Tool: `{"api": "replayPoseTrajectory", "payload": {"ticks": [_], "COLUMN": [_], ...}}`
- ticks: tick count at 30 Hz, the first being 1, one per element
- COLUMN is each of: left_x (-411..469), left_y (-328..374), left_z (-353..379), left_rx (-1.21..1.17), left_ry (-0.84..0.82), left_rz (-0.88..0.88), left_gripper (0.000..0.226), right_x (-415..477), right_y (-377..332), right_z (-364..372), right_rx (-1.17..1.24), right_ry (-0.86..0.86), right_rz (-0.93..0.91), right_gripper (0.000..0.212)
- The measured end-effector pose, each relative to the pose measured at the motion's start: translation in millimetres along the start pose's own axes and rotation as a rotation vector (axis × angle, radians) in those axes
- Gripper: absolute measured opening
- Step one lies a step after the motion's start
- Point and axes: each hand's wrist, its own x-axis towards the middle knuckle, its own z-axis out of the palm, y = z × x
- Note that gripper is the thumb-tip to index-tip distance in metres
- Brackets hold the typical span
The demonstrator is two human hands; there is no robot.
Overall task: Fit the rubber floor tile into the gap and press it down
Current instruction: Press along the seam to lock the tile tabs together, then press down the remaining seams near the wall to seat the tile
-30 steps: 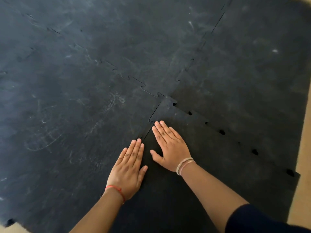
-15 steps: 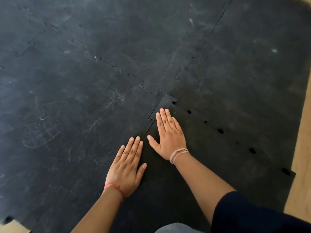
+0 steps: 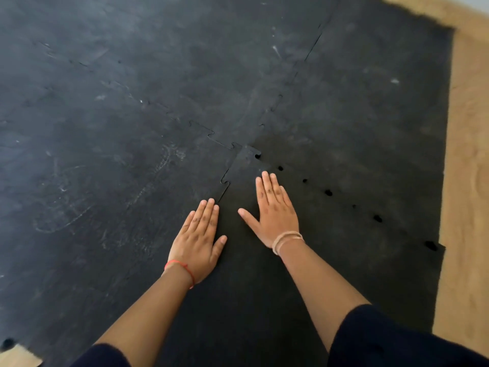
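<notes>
Both hands lie flat, palms down, fingers extended and gripping nothing. The right hand (image 3: 275, 215) rests on the darker black rubber floor tile (image 3: 304, 274), fingers together, thumb spread toward the left hand (image 3: 197, 243). That hand sits just beside it, over the jigsaw seam (image 3: 225, 181) that runs away from its fingertips, joining the scuffed grey-black rubber mat (image 3: 105, 168). Beyond the right hand's fingers, a row of small dark gaps (image 3: 328, 192) marks the tile's far edge. Tan wooden floor (image 3: 468, 181) lies further right.
</notes>
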Motion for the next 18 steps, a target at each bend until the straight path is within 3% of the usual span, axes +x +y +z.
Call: {"api": "replayPoseTrajectory", "payload": {"ticks": [7, 18], "left_x": [86, 86], "left_y": [10, 12], "left_z": [-4, -1], "left_rx": [0.004, 0.015], "left_ry": [-0.001, -0.079], "left_rz": [0.127, 0.105], "left_gripper": [0.059, 0.063], "right_x": [-18, -17], "right_y": [9, 7], "right_z": [6, -5], "right_rx": [0.020, 0.064], "right_ry": [0.031, -0.079], "right_rz": [0.121, 0.143], "right_gripper": [0.080, 0.080]}}
